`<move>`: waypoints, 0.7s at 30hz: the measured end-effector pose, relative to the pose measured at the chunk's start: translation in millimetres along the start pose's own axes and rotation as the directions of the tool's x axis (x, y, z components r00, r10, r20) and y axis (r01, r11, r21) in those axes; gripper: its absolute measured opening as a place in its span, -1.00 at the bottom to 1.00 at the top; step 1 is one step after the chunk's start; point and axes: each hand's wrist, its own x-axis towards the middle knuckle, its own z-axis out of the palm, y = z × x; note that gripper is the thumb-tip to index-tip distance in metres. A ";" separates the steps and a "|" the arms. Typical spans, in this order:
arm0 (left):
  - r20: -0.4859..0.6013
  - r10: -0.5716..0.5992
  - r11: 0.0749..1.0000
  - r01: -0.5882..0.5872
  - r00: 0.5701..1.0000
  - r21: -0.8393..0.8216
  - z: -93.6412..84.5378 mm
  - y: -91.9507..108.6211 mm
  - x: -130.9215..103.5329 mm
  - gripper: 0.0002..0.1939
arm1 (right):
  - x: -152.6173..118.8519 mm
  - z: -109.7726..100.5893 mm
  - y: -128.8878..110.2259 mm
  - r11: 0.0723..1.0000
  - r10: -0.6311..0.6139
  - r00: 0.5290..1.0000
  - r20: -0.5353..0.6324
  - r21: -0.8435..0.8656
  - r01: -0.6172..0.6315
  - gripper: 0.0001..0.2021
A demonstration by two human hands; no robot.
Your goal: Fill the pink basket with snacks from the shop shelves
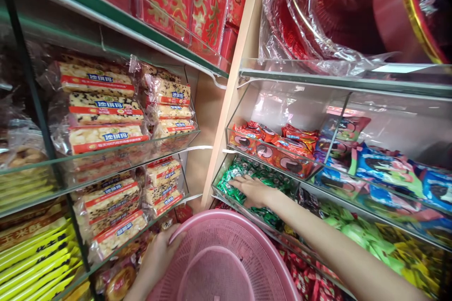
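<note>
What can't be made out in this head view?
- Right hand: whether it pinches any green candies; its own back and the pile hide the undersides of the fingers.
- Left hand: fingers under the rim, hidden by the pink basket.
- Basket's near side: cut off by the bottom edge.
- Gold-edged red item: cut off at top.
- Green candies' print: too small.

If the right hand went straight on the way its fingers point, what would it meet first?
The green-wrapped candies, which the right hand appears to be touching. Past them, probably the bin's clear end wall, though depth there is hard to judge.
</note>
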 end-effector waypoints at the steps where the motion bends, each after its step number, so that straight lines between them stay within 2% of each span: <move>1: -0.002 -0.002 1.000 0.002 1.000 -0.001 -0.3 0.1 -0.3 -0.65 | -0.3 1.1 -0.3 1.000 -0.002 1.000 -0.010 -0.008 0.002 -0.19; 12: 0.009 -0.026 1.000 0.026 1.000 -0.018 0.6 -3.9 -2.2 -0.63 | -5.3 9.4 5.8 0.996 -0.074 0.991 -0.116 -0.063 0.067 -0.63; 21: -0.008 -0.026 1.000 0.025 1.000 -0.009 1.0 -5.5 0.0 -0.66 | 2.7 19.1 31.0 0.986 -0.096 0.960 -0.264 0.104 0.127 -0.81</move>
